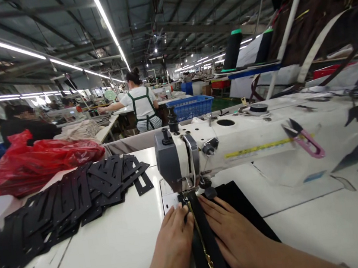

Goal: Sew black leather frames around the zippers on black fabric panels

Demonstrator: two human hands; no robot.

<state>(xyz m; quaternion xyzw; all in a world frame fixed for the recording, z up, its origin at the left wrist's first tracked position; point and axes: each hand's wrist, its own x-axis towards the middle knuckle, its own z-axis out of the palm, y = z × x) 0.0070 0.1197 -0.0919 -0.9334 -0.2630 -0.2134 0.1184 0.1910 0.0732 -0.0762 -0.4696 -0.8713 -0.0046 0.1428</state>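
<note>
Forearms (275,252) lie nearest, right hand (232,232) spread flat, left hand (175,238) loosely extended, both touching black zippered fabric (208,240).

Table (116,259): smooth, faintly glossy top. Zipper (201,238): shiny metal teeth, matt cloth-like tape. Sewing machine (254,140): smooth painted casing, slight sheen. Toward table's left edge, cut-out pieces (83,191): smooth, matt. By table's far left corner, bag (48,158): thin plastic, crinkled, glossy. Snips (301,137): smooth plastic-looking handle, metal-looking blades.

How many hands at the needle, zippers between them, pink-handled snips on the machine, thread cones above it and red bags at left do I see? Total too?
Left hand and right hand: 2
Zipper: 1
Pink-handled snips: 1
Thread cones: 2
Red bag: 1
Total: 7
</note>
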